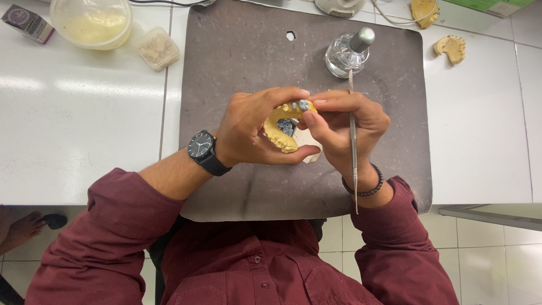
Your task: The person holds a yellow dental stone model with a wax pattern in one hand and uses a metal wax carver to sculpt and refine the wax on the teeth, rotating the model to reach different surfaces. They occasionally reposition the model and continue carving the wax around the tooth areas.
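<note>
My left hand (248, 133) grips a yellow plaster dental cast (280, 135) shaped like a jaw arch, held above the dark grey work mat (237, 56). Grey-blue wax teeth (300, 105) sit on the cast's top edge. My right hand (344, 127) pinches the cast beside those teeth with thumb and forefinger, and a thin metal carving tool (353, 147) lies along this hand, its tip pointing away from me. A black watch is on my left wrist, a dark bead bracelet on my right.
A glass spirit lamp (347, 53) with a metal cap stands on the mat's far side. Two more yellow casts (451, 47) lie far right on the white counter. A round tub (93, 22) and a small container (158, 48) sit far left.
</note>
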Available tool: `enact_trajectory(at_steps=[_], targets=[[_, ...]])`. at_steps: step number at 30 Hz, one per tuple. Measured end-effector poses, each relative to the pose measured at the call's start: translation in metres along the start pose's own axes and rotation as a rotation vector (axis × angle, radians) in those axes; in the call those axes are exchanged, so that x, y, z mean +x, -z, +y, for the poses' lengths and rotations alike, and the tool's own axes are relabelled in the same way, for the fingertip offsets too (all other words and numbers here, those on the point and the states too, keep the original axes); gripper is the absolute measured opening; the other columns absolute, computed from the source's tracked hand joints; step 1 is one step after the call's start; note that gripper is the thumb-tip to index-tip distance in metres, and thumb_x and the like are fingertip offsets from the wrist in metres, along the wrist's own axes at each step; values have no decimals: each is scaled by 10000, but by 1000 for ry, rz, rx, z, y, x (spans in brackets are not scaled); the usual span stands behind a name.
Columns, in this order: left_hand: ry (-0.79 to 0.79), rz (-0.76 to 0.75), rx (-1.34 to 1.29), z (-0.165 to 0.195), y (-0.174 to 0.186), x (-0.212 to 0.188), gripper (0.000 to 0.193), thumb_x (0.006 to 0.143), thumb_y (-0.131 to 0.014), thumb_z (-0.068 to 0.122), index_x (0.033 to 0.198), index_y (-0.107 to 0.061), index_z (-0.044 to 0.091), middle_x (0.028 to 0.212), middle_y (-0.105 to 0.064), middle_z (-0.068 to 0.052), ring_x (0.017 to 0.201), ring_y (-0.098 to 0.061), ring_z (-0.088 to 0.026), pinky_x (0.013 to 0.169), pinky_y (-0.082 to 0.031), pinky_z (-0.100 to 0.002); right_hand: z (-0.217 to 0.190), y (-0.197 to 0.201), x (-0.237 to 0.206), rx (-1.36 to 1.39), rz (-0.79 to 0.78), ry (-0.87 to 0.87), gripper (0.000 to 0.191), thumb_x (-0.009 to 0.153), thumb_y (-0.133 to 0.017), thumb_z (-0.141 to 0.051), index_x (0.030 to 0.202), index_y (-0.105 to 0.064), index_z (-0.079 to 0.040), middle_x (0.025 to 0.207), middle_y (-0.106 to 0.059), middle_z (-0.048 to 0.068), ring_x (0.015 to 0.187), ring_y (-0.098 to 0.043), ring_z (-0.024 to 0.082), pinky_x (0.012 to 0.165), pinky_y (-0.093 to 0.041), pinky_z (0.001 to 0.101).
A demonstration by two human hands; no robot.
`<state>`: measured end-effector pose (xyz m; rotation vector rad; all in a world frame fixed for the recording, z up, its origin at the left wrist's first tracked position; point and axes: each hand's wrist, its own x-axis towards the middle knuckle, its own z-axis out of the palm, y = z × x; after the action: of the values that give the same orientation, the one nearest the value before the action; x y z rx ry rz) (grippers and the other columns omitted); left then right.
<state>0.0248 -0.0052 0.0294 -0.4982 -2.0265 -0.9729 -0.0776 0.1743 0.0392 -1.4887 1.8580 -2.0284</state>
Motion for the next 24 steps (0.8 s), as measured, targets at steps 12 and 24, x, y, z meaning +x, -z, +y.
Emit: enact_trajectory(at_steps=[12, 24], targets=[[30, -15, -87, 0, 0, 0, 885, 861, -976, 364, 1538, -459, 126, 1332, -707, -111, 1091, -771, -192, 932, -660, -270, 1, 3, 1, 191, -4, -123, 168, 1046, -719, -22, 1173, -641, 58, 1150, -723, 182, 972, -761, 200, 827, -690, 317], [80, -42, -55, -6, -8, -4, 867, 894, -972, 298, 1556, -445, 110, 1285, -693, -89, 1096, -750, -179, 941, -644, -271, -4, -1, 12, 103, 19, -149, 154, 1094, -699, -59, 1178, -649, 60, 1047, -728, 170, 918, -740, 187, 821, -634, 288]])
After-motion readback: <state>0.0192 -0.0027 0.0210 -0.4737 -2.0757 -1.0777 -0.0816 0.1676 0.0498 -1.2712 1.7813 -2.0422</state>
